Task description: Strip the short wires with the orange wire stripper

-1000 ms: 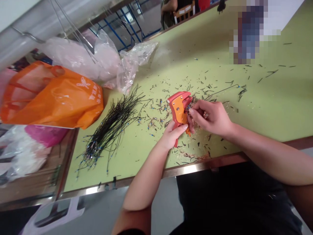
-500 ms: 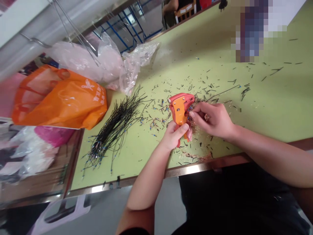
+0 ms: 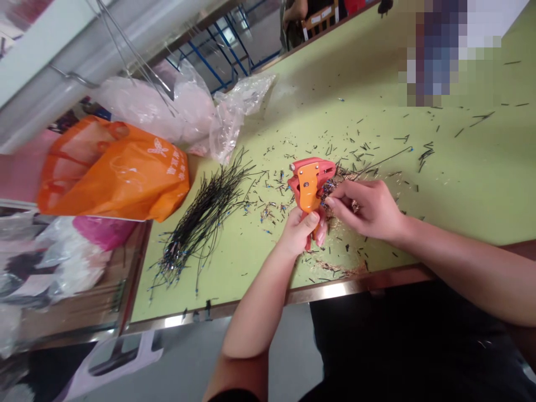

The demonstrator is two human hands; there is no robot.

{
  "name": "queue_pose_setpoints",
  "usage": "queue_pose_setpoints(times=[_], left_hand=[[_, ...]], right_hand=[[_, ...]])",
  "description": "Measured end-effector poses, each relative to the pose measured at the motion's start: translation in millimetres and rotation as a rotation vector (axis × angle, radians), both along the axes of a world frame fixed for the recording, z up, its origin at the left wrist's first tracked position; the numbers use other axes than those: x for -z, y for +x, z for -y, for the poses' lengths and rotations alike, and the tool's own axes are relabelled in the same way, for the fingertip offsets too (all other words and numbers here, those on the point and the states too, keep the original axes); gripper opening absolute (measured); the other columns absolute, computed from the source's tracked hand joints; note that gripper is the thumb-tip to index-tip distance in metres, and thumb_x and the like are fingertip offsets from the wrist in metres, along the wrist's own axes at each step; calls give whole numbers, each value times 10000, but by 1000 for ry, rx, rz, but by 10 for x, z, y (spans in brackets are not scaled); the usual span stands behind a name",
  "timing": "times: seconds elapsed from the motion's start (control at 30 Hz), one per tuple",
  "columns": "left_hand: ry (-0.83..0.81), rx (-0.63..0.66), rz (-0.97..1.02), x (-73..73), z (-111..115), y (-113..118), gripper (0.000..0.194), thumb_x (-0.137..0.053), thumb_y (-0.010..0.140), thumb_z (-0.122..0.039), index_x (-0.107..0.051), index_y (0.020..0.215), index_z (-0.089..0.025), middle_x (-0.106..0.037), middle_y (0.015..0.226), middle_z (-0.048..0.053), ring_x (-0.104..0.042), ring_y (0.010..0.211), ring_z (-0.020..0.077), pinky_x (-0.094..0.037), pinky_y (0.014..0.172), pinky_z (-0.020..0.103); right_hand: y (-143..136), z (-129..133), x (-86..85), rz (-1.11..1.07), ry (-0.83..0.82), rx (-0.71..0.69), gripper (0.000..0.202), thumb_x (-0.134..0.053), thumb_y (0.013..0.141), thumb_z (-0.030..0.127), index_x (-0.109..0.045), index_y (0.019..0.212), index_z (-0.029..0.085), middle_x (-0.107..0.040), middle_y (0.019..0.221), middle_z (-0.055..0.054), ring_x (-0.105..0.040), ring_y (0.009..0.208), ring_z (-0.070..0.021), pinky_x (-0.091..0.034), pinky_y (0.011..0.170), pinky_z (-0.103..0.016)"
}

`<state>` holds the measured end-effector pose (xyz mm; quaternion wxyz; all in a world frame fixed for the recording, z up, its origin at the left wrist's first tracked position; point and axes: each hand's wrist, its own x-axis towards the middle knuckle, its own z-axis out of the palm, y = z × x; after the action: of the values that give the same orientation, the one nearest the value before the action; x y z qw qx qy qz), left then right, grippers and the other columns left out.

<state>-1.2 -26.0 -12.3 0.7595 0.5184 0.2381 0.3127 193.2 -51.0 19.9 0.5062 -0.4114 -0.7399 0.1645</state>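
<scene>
My left hand (image 3: 302,230) is wrapped round the handles of a red and orange wire stripper (image 3: 309,187), which stands upright over the table with its jaw end toward the right. Close beside that jaw, my right hand (image 3: 368,209) is closed in a pinch, thumb against forefinger. What it pinches is too small or hidden to make out. Under and around both hands lie blue-tipped bits, copper strands and black offcuts (image 3: 268,212). A thin black wire (image 3: 387,160) with a blue end stretches out beyond my right hand; whether it is held or lies on the table, I cannot tell.
On the left of the green table (image 3: 234,268) lies a bundle of black wires (image 3: 201,215). Behind it are an orange bag (image 3: 125,173) and clear plastic bags (image 3: 196,106). Metal hooks (image 3: 129,50) hang at upper left. A person's arm (image 3: 295,11) shows at the far edge.
The whole view has shifted slightly, so the table's things appear a little further right. The stripper's handles look closer together in my left hand. My right hand keeps its pinch by the jaw.
</scene>
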Motion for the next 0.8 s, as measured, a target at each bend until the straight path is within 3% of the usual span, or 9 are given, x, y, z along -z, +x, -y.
queue_pose_setpoints(times=[0.17, 0.43, 0.53, 0.67, 0.8], left_hand=[[-85, 77, 54, -41, -31, 18, 641, -685, 814, -831, -599, 774, -197, -600, 547, -8, -597, 457, 151, -505, 465, 290], [-108, 128, 65, -46, -51, -49, 639, -678, 830, -795, -708, 920, -163, -719, 748, 89, -687, 611, 208, -558, 573, 346], [-127, 170, 68, -15, -61, -59, 625, -679, 848, -762, -723, 959, -149, -747, 804, 121, -714, 646, 223, -565, 594, 344], [-119, 220, 110, 3, -55, -51, 557, -691, 886, -687, -735, 974, -139, -762, 802, 123, -729, 659, 217, -563, 604, 317], [-114, 154, 94, 1, -56, -33, 550, -709, 884, -672, -739, 967, -129, -766, 792, 113, -721, 647, 200, -550, 604, 298]], right_hand=[[14, -23, -23, -135, -107, -8, 285, -611, 1045, 379, -643, 821, 206, -619, 603, 31, -484, 485, -94, -384, 490, -262], [130, -167, -17, -549, -272, -84, 366, -656, 1019, 538, -635, 817, 233, -562, 584, 44, -485, 479, -101, -385, 462, -262], [169, -222, -11, -563, -281, -83, 390, -672, 1005, 561, -630, 800, 231, -564, 585, 43, -492, 490, -101, -389, 471, -262], [178, -248, -13, -509, -316, -185, 459, -682, 1001, 559, -584, 711, 217, -576, 578, 36, -489, 501, -94, -385, 484, -257], [175, -247, -12, -549, -346, -192, 446, -666, 1012, 561, -628, 739, 212, -589, 592, 28, -506, 517, -98, -376, 496, -259]])
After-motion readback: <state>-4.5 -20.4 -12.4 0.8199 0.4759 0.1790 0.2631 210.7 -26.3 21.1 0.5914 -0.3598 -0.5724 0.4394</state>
